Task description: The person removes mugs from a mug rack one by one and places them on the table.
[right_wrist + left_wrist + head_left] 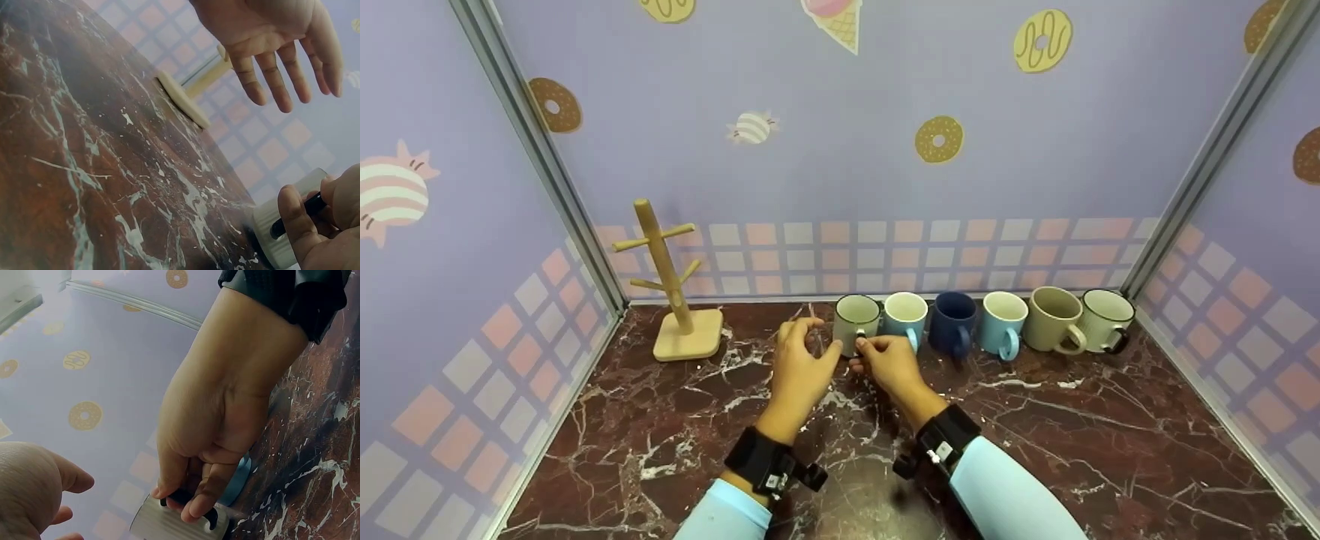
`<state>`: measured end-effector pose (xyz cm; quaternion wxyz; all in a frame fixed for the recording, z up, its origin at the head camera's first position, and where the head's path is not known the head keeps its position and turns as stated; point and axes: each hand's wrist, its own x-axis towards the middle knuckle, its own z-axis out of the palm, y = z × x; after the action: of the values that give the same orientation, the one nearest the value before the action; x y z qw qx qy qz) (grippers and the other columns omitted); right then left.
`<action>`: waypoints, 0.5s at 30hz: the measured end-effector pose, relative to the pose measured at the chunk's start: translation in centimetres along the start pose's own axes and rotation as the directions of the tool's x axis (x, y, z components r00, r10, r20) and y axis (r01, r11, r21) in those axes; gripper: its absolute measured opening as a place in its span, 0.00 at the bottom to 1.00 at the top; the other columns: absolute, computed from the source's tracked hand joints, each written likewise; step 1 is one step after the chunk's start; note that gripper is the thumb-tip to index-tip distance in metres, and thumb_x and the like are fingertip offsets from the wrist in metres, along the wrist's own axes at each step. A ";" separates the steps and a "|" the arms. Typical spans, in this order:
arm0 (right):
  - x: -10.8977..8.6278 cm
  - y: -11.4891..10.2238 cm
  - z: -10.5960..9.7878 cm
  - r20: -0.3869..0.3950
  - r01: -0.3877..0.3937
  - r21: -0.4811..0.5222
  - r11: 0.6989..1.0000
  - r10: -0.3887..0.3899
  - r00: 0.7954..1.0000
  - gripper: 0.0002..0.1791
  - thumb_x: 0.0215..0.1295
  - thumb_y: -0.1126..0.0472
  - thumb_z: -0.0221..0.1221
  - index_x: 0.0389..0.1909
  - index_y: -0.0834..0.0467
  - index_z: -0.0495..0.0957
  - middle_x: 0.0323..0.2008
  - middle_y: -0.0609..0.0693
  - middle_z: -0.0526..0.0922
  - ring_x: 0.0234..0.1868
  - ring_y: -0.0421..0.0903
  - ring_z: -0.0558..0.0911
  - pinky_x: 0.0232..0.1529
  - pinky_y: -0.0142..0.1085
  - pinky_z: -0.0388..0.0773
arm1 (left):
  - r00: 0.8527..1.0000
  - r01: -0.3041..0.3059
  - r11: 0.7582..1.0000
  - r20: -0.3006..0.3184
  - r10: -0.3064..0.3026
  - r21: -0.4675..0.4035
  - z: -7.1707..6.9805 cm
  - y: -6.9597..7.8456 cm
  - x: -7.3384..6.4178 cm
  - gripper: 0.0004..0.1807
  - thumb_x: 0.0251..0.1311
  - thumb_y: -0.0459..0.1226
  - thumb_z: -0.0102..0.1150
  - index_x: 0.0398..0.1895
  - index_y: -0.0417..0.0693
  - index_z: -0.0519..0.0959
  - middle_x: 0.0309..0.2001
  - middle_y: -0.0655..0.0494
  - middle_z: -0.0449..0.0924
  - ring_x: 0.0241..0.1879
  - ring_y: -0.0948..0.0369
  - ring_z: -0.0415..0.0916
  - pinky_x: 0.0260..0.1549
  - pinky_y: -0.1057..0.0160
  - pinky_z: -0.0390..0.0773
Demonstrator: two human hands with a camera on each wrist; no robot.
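Note:
My right hand (894,365) pinches the black handle of a cream ribbed mug (847,324) with a dark rim, the leftmost in a row of mugs. Fingers and thumb close round that handle in the left wrist view, where the mug's body (169,524) shows below. My left hand (801,360) is just left of the same mug, fingers spread and bent a little, holding nothing. In the right wrist view, a gap separates the left hand (275,34) from the mug (267,222).
Right of the held mug stand a light blue mug (901,319), a navy mug (951,319), another light blue mug (1001,319), an olive mug (1044,322) and a cream mug with black handle (1102,322). A wooden mug tree (690,337) stands left on the marbled tabletop (660,450).

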<state>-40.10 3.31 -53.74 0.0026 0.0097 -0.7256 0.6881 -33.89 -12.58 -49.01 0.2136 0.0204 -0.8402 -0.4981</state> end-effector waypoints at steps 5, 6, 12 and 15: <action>0.5 0.1 -0.1 -0.003 -0.008 -0.045 0.999 0.008 1.000 0.13 0.84 0.64 0.65 0.48 0.73 0.90 0.43 0.71 0.94 0.34 0.50 0.96 0.38 0.38 0.95 | 0.999 0.007 1.000 0.040 -0.006 -0.014 0.1 0.3 -0.1 0.23 0.67 0.39 0.77 0.63 0.46 0.85 0.64 0.40 0.79 0.58 0.45 0.81 0.61 0.41 0.85; 0.6 0.2 -0.1 -0.003 -0.007 -0.055 0.998 0.007 1.000 0.13 0.84 0.64 0.65 0.48 0.73 0.90 0.42 0.70 0.94 0.34 0.50 0.96 0.38 0.37 0.95 | 0.999 0.008 1.000 0.048 -0.007 -0.015 0.1 0.3 -0.1 0.22 0.67 0.39 0.77 0.63 0.45 0.85 0.64 0.40 0.79 0.59 0.45 0.81 0.62 0.41 0.85; 0.9 0.2 0.2 0.058 -0.009 -0.048 0.999 0.011 0.998 0.13 0.85 0.64 0.64 0.50 0.73 0.89 0.45 0.69 0.95 0.36 0.49 0.97 0.44 0.42 0.97 | 0.998 -0.001 1.000 0.058 0.002 -0.019 0.0 0.0 0.1 0.21 0.67 0.38 0.76 0.61 0.44 0.85 0.64 0.41 0.79 0.61 0.45 0.83 0.62 0.40 0.87; 0.6 0.0 0.1 0.107 -0.003 -0.033 0.999 0.007 0.994 0.12 0.84 0.68 0.63 0.54 0.74 0.88 0.51 0.73 0.93 0.41 0.55 0.97 0.48 0.47 0.97 | 0.998 -0.010 1.000 0.064 0.011 -0.021 -0.1 0.0 0.1 0.21 0.67 0.38 0.76 0.60 0.43 0.85 0.65 0.40 0.79 0.62 0.44 0.83 0.62 0.41 0.87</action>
<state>-40.74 3.24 -53.70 -0.0378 0.0447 -0.7358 0.6746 -33.94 -12.74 -48.96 0.1896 -0.0021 -0.8415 -0.5059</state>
